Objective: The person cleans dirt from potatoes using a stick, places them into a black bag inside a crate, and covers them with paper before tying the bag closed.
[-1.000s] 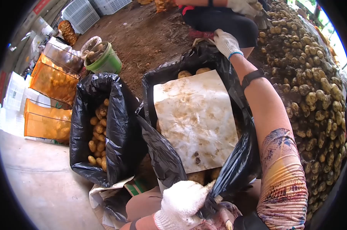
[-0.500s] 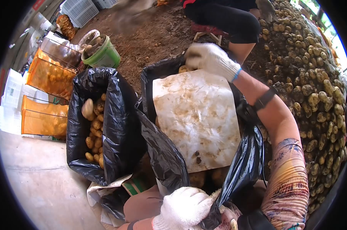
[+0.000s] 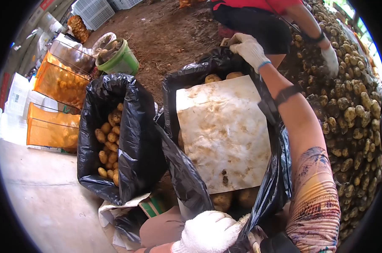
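A glossy black plastic bag (image 3: 186,177), open at the top and crumpled at its rim, sits upright at the centre of the view. A stained, off-white sheet of paper (image 3: 222,133) lies flat across its mouth, slightly tilted, covering most of the yellowish-brown potatoes (image 3: 218,77) inside; they peek out at the sheet's 12 o'clock edge and again at 6 o'clock.

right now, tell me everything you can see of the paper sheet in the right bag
The sheet is off-white paper, roughly rectangular, creased and smeared with brown dirt, with a few dark specks near its lower edge. It lies flat on the potatoes inside the black bag, covering most of them; some show past its top and bottom edges. The bag's plastic rises around it. Neither gloved hand touches it.
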{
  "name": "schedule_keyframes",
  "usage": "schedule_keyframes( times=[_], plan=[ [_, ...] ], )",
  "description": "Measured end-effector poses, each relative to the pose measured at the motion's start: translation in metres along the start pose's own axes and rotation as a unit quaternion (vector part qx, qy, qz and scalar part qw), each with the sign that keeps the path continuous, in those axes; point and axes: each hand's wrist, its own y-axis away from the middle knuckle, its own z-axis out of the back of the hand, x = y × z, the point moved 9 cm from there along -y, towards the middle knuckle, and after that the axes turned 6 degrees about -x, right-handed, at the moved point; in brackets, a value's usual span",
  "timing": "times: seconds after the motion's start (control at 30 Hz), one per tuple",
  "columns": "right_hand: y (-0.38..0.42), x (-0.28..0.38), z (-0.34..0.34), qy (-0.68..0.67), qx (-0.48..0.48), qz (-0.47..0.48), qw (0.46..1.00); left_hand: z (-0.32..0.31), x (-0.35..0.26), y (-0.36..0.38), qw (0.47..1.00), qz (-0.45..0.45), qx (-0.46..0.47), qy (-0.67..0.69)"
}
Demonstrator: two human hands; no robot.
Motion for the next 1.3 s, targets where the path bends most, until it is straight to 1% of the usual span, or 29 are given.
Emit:
schedule_keyframes(
  times=[0.07,0.1,0.13,0.17,0.23,0.27,0.3,0.37,0.4,0.47,0.5,0.57,0.6,0.63,0.7,0.73,0.77,0.8,0.83,0.87,0.9,0.97,1.0,1.07,1.1,1.17,1.23,1.27,1.3],
  plan=[
    [0.035,0.031,0.004,-0.082,0.128,0.123,0.981,0.002,-0.005,0.0,1.0,-0.007,-0.008,0.009],
    [0.063,0.049,-0.002,0.019,0.227,0.233,0.946,0.003,-0.008,0.0,1.0,-0.011,-0.012,0.014],
    [0.094,0.043,-0.017,-0.006,0.363,0.188,0.913,0.005,-0.01,0.0,1.0,-0.014,-0.017,0.016],
    [0.127,0.047,-0.017,0.001,0.461,0.074,0.885,0.005,-0.012,0.0,1.0,-0.018,-0.017,0.017],
    [0.142,0.063,-0.001,0.019,0.378,0.204,0.903,0.003,-0.016,0.0,0.999,-0.023,-0.016,0.022],
    [0.131,0.069,0.006,0.004,0.346,0.184,0.92,0.001,-0.017,0.0,0.999,-0.025,-0.013,0.014],
    [0.111,0.065,0.014,0.005,0.262,0.168,0.95,0.0,-0.018,0.0,1.0,-0.028,-0.008,0.004],
    [0.073,0.061,0.039,0.011,0.01,0.157,0.987,-0.004,-0.016,0.003,1.0,-0.029,-0.007,-0.001],
    [0.058,0.054,0.031,0.009,0.007,0.157,0.988,-0.005,-0.015,0.003,1.0,-0.03,-0.007,-0.005],
    [0.022,0.022,0.017,0.141,-0.041,0.087,0.985,-0.002,-0.016,-0.002,1.0,-0.026,0.004,0.0],
    [0.01,0.011,0.006,0.138,-0.041,0.086,0.986,-0.001,-0.016,-0.004,1.0,-0.021,0.014,0.007],
    [0.001,-0.017,-0.028,0.32,0.078,-0.005,0.944,-0.001,-0.012,-0.004,1.0,-0.017,0.012,-0.006],
    [0.004,-0.026,-0.044,0.333,0.14,-0.001,0.933,-0.001,-0.011,-0.003,1.0,-0.014,0.011,-0.014],
    [0.002,-0.028,-0.052,0.331,0.146,0.0,0.932,0.0,-0.01,-0.003,1.0,-0.008,0.011,-0.012],
    [-0.007,-0.013,-0.06,0.295,0.105,0.093,0.945,-0.003,-0.009,-0.004,0.999,-0.001,0.037,-0.013],
    [-0.001,0.012,-0.057,0.306,0.043,0.189,0.932,-0.003,-0.008,-0.005,0.999,-0.001,0.038,-0.011],
    [0.0,0.02,-0.056,0.307,0.043,0.19,0.932,-0.002,-0.008,-0.005,0.999,-0.004,0.036,-0.01],
    [-0.004,0.025,-0.042,0.142,0.007,0.128,0.982,-0.001,-0.01,-0.005,0.999,-0.007,0.033,-0.01],
    [-0.002,0.034,-0.027,-0.028,-0.029,0.063,0.997,-0.001,-0.01,-0.004,0.999,-0.008,0.03,-0.011],
    [0.004,0.05,-0.018,-0.12,-0.046,0.07,0.989,-0.002,-0.01,-0.002,1.0,-0.01,0.021,-0.014],
    [0.009,0.063,-0.01,-0.119,-0.047,0.074,0.989,-0.002,-0.01,-0.001,1.0,-0.013,0.012,-0.017],
    [0.027,0.096,0.022,-0.208,-0.053,0.1,0.972,-0.004,-0.012,0.001,1.0,-0.014,0.001,-0.022],
    [0.04,0.111,0.039,-0.205,-0.053,0.103,0.972,-0.005,-0.011,0.001,0.999,-0.006,-0.004,-0.042],
    [0.075,0.146,0.057,-0.209,0.014,0.147,0.967,-0.007,-0.009,0.0,0.998,0.007,-0.004,-0.058],
    [0.09,0.151,0.064,-0.207,0.014,0.15,0.967,-0.008,-0.007,-0.001,0.998,0.01,0.001,-0.055],
    [0.125,0.163,0.067,-0.316,0.134,0.164,0.925,-0.01,-0.006,0.0,0.998,0.013,-0.003,-0.068],
    [0.166,0.18,0.077,-0.23,0.251,0.221,0.914,-0.013,-0.008,0.001,0.996,0.001,-0.02,-0.09],
    [0.184,0.162,0.058,-0.21,0.389,0.155,0.883,-0.015,-0.01,0.0,0.995,0.002,-0.02,-0.094],
    [0.212,0.171,0.071,-0.122,0.493,0.065,0.859,-0.016,-0.012,0.001,0.995,0.002,-0.017,-0.098]
  ],
)
